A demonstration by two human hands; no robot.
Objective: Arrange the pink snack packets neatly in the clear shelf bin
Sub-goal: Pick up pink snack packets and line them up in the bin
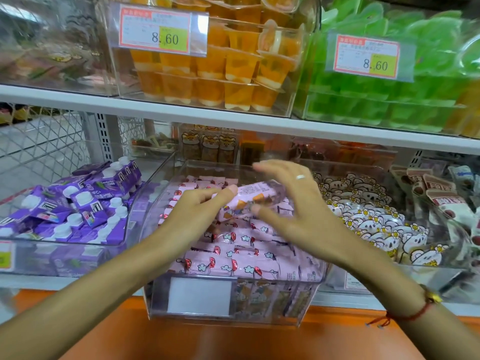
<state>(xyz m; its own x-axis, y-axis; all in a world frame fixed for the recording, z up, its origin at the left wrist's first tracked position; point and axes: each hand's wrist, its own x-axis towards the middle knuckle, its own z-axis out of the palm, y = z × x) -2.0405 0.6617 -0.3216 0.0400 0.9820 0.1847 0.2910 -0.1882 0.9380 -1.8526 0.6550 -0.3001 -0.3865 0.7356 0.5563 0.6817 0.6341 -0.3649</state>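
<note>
Both grips meet over the clear bin: one pink packet is pinched by the left hand, while the right hand is held flat beside it. It is kept level, likely so it can be laid straight on the packets near the shelf's front edge.

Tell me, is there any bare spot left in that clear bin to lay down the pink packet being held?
Hardly. The clear bin is packed with pink packets from front wall to back. The only bare stretch borders its left wall, beside the left hand, which grips the held packet; the right hand hovers open. The purple cartons' bin shows bare room behind the cartons.
</note>
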